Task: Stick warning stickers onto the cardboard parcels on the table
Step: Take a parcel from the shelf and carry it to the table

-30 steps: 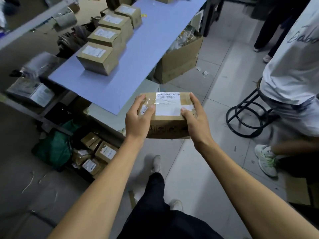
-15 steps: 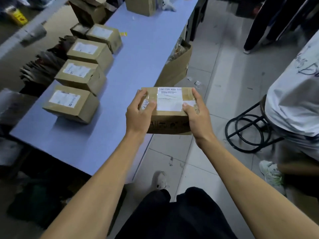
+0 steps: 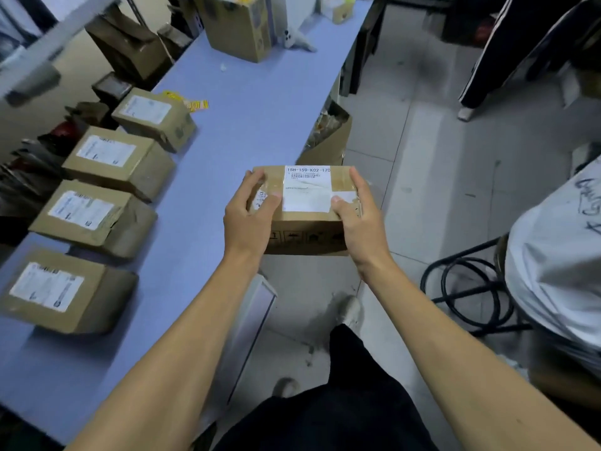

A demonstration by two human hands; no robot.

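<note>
I hold a cardboard parcel [image 3: 307, 222] with a white label between both hands, in the air at the right edge of the blue table [image 3: 253, 118]. My left hand [image 3: 248, 219] grips its left end and my right hand [image 3: 361, 219] grips its right end. Several labelled cardboard parcels lie in a row along the table's left side, the nearest [image 3: 61, 291] at the front and the farthest [image 3: 153, 117] at the back. Yellow warning stickers [image 3: 190, 100] lie on the table beyond that row.
A taller cardboard box [image 3: 239, 30] stands at the table's far end. An open carton [image 3: 328, 141] sits on the floor by the table's edge. A seated person in a white shirt [image 3: 559, 265] and a black stool [image 3: 471, 291] are at right. Someone's legs [image 3: 500, 50] stand behind.
My view has swung left and closer to the table, so the row of parcels now lies near my left arm. The parcel stays held in both hands, now partly over the table's edge.
</note>
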